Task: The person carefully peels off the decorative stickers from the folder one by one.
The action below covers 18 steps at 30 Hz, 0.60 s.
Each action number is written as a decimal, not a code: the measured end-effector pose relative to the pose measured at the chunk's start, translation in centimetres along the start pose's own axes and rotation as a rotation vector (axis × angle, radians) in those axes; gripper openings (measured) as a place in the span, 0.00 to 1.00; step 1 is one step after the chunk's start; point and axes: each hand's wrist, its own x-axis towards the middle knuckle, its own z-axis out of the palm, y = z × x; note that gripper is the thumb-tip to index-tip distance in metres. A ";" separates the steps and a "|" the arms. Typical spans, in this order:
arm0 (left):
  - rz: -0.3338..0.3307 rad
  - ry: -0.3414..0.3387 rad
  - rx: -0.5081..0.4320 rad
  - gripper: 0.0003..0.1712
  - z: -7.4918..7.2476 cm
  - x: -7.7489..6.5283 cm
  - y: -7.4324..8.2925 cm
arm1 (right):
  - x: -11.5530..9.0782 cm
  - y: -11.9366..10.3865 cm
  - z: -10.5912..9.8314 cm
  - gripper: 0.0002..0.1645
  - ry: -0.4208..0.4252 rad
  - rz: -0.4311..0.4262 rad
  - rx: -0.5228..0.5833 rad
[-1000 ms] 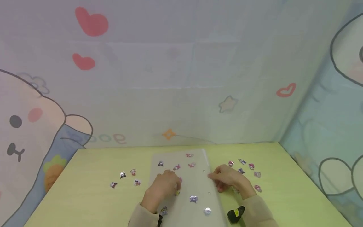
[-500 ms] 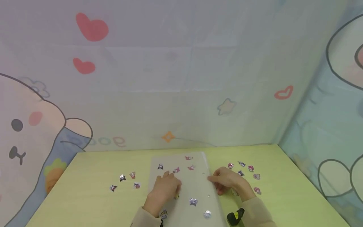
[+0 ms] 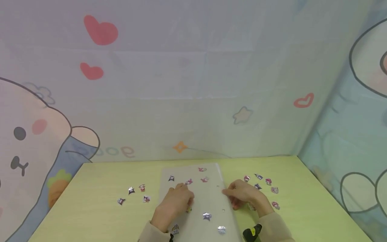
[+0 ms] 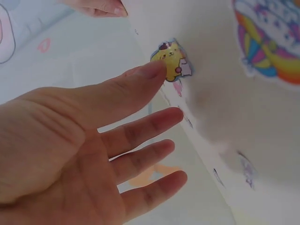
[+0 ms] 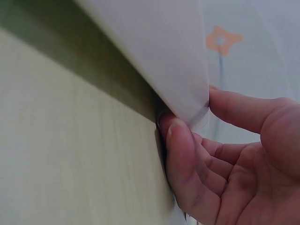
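My left hand [image 3: 177,200] is over the middle of a white sheet [image 3: 211,201], its thumb and forefinger pinching a small yellow character sticker [image 4: 174,60]. In the left wrist view the thumb covers one side of that sticker, the forefinger is mostly hidden behind it, and the other fingers extend loosely. My right hand [image 3: 243,195] grips the right edge of the sheet, with the thumb [image 5: 234,110] on one face and the curled forefinger [image 5: 180,145] at the other. That edge stands raised off the table in the right wrist view.
Cartoon stickers lie on the sheet, among them a purple one [image 3: 207,216] and a rainbow one [image 4: 274,42]. Several more sit on the yellow table [image 3: 99,201], left and right of the sheet. A printed cloth [image 3: 187,84] hangs behind the table.
The left hand has shifted slightly on the sheet, with its fingers lowering a little from their earlier spread. The right hand keeps its place at the sheet's edge.
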 end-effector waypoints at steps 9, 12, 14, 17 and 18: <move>0.005 0.034 -0.072 0.09 -1.3 -1.0 -1.3 | 0.1 0.0 0.0 0.14 -0.007 -0.011 -0.003; -0.009 0.050 -0.123 0.12 -1.9 -2.0 -2.6 | 0.0 0.0 0.0 0.14 -0.008 -0.009 -0.002; -0.035 0.061 -0.167 0.13 -2.3 -2.9 -3.6 | 0.0 0.0 0.0 0.14 -0.009 -0.007 -0.002; -0.079 0.088 -0.207 0.14 -3.0 -4.2 -5.3 | 0.0 0.0 0.0 0.14 -0.006 -0.005 0.000; -0.100 0.091 -0.213 0.15 -3.2 -4.6 -5.9 | 0.1 0.0 0.0 0.14 -0.005 -0.004 0.001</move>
